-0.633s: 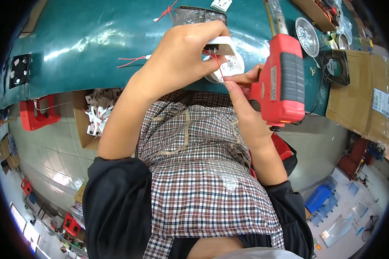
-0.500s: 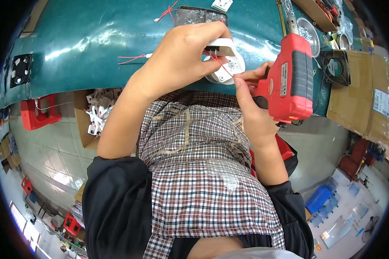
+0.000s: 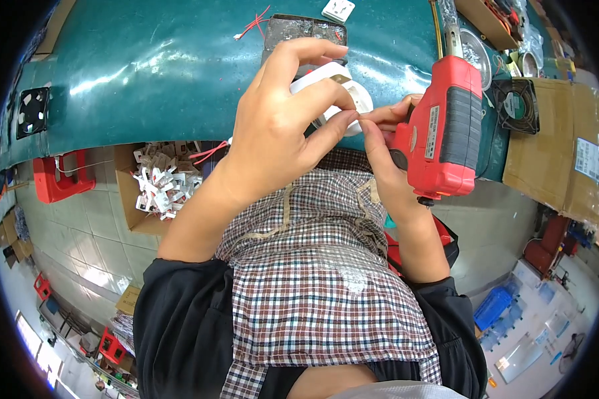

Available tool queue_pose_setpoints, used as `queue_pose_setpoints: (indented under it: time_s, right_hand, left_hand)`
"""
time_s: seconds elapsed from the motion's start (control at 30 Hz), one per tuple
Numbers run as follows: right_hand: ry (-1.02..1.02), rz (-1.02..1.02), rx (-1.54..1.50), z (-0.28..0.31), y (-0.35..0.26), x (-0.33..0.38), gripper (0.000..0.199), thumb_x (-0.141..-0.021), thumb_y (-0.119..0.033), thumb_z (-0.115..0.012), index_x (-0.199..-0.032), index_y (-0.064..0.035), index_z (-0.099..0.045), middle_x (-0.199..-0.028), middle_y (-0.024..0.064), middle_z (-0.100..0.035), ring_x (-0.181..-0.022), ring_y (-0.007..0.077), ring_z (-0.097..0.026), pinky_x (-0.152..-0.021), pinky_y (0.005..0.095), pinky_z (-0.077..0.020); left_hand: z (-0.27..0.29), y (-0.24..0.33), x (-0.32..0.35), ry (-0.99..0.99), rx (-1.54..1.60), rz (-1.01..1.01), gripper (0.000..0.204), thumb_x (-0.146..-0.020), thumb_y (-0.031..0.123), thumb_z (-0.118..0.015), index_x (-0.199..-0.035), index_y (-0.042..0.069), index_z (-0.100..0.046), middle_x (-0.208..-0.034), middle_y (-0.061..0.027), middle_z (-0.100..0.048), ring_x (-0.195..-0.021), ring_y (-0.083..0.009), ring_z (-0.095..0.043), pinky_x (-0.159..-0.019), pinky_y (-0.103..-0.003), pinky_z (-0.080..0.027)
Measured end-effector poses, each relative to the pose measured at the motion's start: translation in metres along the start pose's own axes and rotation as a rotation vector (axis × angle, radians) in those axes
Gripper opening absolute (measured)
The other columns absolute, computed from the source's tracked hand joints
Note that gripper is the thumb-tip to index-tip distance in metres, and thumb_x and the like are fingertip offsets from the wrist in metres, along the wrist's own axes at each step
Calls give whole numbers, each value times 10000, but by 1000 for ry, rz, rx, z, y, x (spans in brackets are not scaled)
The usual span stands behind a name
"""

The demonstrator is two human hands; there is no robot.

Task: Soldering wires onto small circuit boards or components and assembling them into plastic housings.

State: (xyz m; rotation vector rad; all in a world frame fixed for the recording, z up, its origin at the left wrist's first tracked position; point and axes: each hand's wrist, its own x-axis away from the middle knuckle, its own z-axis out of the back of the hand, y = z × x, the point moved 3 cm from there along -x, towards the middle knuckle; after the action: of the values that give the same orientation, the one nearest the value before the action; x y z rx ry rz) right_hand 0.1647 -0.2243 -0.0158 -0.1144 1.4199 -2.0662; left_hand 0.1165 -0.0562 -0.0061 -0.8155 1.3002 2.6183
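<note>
One white part [image 3: 333, 90] is pinched in the left hand [image 3: 283, 133] over the near edge of the green counter [image 3: 146, 66], thumb and fingers closed round it. One red power tool [image 3: 446, 133] is gripped in the right hand [image 3: 386, 149], whose fingertips are pressed against the left thumb beside the part. The tool is held upright, its tip pointed away across the counter.

On the counter, two black fans are counted: one [image 3: 32, 112] at the far left, one [image 3: 516, 106] at the right by a flat sheet of cardboard [image 3: 559, 153]. One dark tray [image 3: 306, 30] lies just beyond the hands, with red wires [image 3: 253, 23] beside it and one white square piece [image 3: 338, 9] further off. Its contents cannot be made out.

Under the counter's edge, one open cardboard box [image 3: 130, 199] is filled with a heap of small white parts [image 3: 163, 183], too many to count. One red stool [image 3: 56, 179] stands left of it on the tiled floor [image 3: 73, 233].
</note>
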Motion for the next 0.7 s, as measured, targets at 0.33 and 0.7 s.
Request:
queue_pose_setpoints:
  time_s: [0.33,0.7]
  right_hand:
    - [240,-46,70,1,23,16,560,-845,37,-723,-1281,21,-371,-1004,136,-701,-926,200,-714,-819,301,-533]
    - [105,-236,-177,12,8,23,414,-904,67,-642,-1250,30,-420,-1082,128,-609,-992,229,-695,-870,352,-559]
  left_hand:
    - [-20,0,20,138,-160,56,170,-721,53,-809,-805,39,-662,-1193,-102,-628,-908,-249,-680,-624,-309,-559]
    - [-26,6,24,185,-188,110,187,-699,49,-800,-787,37,-636,-1152,-106,-641,-869,-268,-675,-667,-336,-557]
